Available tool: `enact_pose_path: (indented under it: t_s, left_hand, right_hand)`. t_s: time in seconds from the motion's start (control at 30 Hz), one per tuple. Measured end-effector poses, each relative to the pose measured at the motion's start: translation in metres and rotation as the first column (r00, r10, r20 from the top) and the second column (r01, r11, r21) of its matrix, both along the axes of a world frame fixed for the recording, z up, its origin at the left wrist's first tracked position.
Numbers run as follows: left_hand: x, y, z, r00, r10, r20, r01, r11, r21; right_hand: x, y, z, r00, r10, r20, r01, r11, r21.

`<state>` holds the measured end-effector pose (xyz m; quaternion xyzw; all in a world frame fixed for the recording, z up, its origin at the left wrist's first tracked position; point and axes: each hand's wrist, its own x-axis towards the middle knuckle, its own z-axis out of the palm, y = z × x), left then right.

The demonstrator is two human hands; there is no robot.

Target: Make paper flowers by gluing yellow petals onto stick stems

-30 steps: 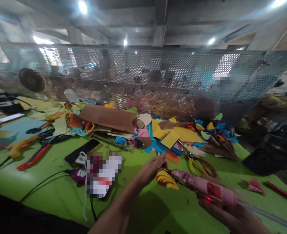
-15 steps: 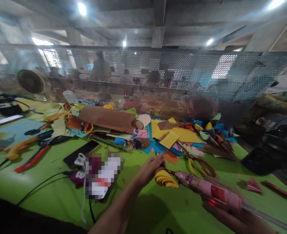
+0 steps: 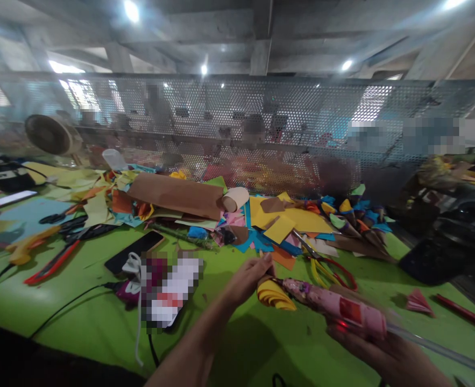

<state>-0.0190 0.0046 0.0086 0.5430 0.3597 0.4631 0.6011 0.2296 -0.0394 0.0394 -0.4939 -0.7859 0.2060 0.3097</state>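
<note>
Near the middle of the green table (image 3: pixel 310 349), my left hand (image 3: pixel 250 277) is closed on a folded yellow paper piece (image 3: pixel 275 295) with a fan of curved layers. My right hand (image 3: pixel 376 346) wraps round a pink hot glue gun (image 3: pixel 338 306) with a small red light lit on its side. The gun's nozzle points left and is at the upper edge of the yellow paper, by my left fingertips; whether it touches cannot be made out. A clear glue stick (image 3: pixel 434 346) sticks out of the gun's back end.
Coloured paper scraps (image 3: pixel 279 228) and a brown paper sheet (image 3: pixel 176 194) lie along the back, before a perforated metal screen (image 3: pixel 293 118). Red-and-yellow scissors (image 3: pixel 330 271), a pink folded paper (image 3: pixel 419 303), a black phone (image 3: pixel 134 251), red-handled scissors (image 3: pixel 55 263) and cables lie around. A person's sleeve (image 3: pixel 434 177) shows at right.
My right hand has moved the glue gun slightly left, bringing its nozzle closer to the yellow paper. My left hand has stayed almost in place.
</note>
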Motion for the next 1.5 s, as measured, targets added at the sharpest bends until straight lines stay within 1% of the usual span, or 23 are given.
enact_pose_path:
  t_s: [0.1, 0.2, 0.3, 0.37, 0.47, 0.53, 0.67, 0.8, 0.9, 0.97, 1.07, 1.17, 1.33, 1.5]
  left_hand:
    - [0.0, 0.0, 0.0, 1.0, 0.002, -0.012, -0.001, 1.0, 0.01]
    - [-0.001, 0.0, 0.001, 0.999, 0.018, -0.039, -0.016, 0.999, 0.032]
    - [-0.002, -0.001, 0.002, 0.999, 0.017, -0.04, -0.016, 0.999, 0.035]
    - [-0.001, -0.001, 0.003, 0.999, 0.014, -0.036, -0.012, 0.999, 0.034]
    - [-0.001, -0.001, 0.004, 0.999, 0.015, -0.036, -0.013, 0.999, 0.04]
    - [-0.001, -0.001, 0.004, 0.999, 0.017, -0.039, -0.016, 0.999, 0.042]
    - [-0.001, 0.0, 0.002, 0.999, 0.012, -0.033, -0.011, 0.999, 0.038]
    - [0.0, 0.0, 0.0, 1.0, -0.014, -0.019, 0.014, 1.0, 0.016]
    - [0.001, 0.0, 0.001, 0.999, -0.032, -0.007, 0.032, 0.999, -0.003]
    - [0.001, -0.001, 0.001, 0.999, -0.033, -0.011, 0.033, 0.999, -0.003]
    - [0.0, -0.001, 0.001, 0.999, -0.033, -0.034, 0.033, 0.999, -0.002]
    - [0.0, -0.001, -0.001, 0.999, -0.037, -0.038, 0.037, 0.999, -0.01]
    - [0.0, -0.001, -0.001, 0.999, -0.03, -0.033, 0.03, 0.999, -0.019]
    - [0.0, -0.002, 0.003, 1.0, -0.004, -0.026, 0.004, 1.0, 0.005]
  right_hand:
    - [-0.002, 0.0, 0.009, 0.999, 0.039, 0.03, -0.04, 0.999, 0.037]
    - [-0.005, -0.001, 0.02, 0.991, 0.114, 0.073, -0.119, 0.99, 0.074]
    - [-0.009, -0.003, 0.031, 0.979, 0.17, 0.109, -0.179, 0.98, 0.083]
    - [-0.01, -0.005, 0.035, 0.976, 0.179, 0.123, -0.191, 0.977, 0.095]
    - [-0.01, -0.007, 0.037, 0.98, 0.146, 0.137, -0.165, 0.976, 0.145]
    - [-0.01, -0.007, 0.036, 0.979, 0.139, 0.147, -0.161, 0.975, 0.152]
    - [-0.01, -0.005, 0.034, 0.971, 0.185, 0.148, -0.2, 0.976, 0.091]
    - [-0.014, -0.003, 0.034, 0.976, 0.182, 0.116, -0.191, 0.979, 0.071]
    - [-0.013, -0.003, 0.029, 0.979, 0.187, 0.087, -0.192, 0.98, 0.054]
    - [-0.009, -0.002, 0.022, 0.985, 0.157, 0.075, -0.161, 0.986, 0.053]
    - [0.0, -0.001, 0.007, 0.998, 0.06, 0.035, -0.062, 0.995, 0.075]
    - [0.006, 0.001, -0.002, 0.999, 0.037, 0.018, -0.037, 0.998, 0.052]
    - [0.008, 0.002, 0.0, 0.999, 0.028, 0.031, -0.028, 0.999, 0.026]
    - [0.008, -0.001, -0.001, 0.999, -0.033, -0.008, 0.034, 0.995, 0.098]
